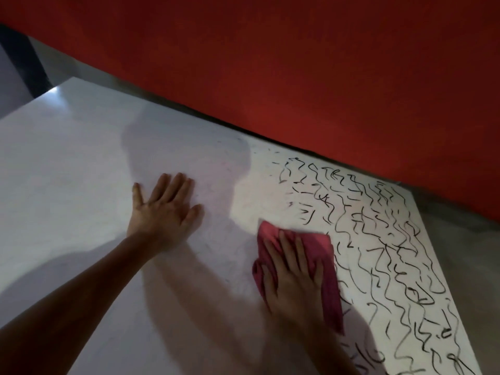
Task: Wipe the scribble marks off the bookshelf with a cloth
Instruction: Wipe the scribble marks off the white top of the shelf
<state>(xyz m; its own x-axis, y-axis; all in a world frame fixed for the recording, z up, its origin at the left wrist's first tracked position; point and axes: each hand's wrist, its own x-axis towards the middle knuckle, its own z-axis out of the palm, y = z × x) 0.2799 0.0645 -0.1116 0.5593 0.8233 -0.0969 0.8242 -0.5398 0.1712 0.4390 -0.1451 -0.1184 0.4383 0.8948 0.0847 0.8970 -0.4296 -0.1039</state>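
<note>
Pink cloth [328, 272], folded into a rough pad, lies flat on the white panel of the bookshelf [81, 185]. The person's right hand [293, 277] presses down on it with fingers [284, 244] stretched out straight, not curled round the fabric. The cloth sits right at the border of the scribble marks [392, 253]. Black wavy lines and short dashes cover the panel from the cloth's right edge out to the far right end and down to the bottom of the view. To the left of the cloth the white surface shows only faint grey smudges. The left hand [165, 215] rests palm-down on that cleaner part, fingers spread and relaxed, holding nothing, well apart from the cloth. Both forearms are bare and cast soft shadows across the panel. Behind the bookshelf's far edge stands a red wall [297, 77], and grey floor [460, 253] shows past the panel's right end.
</note>
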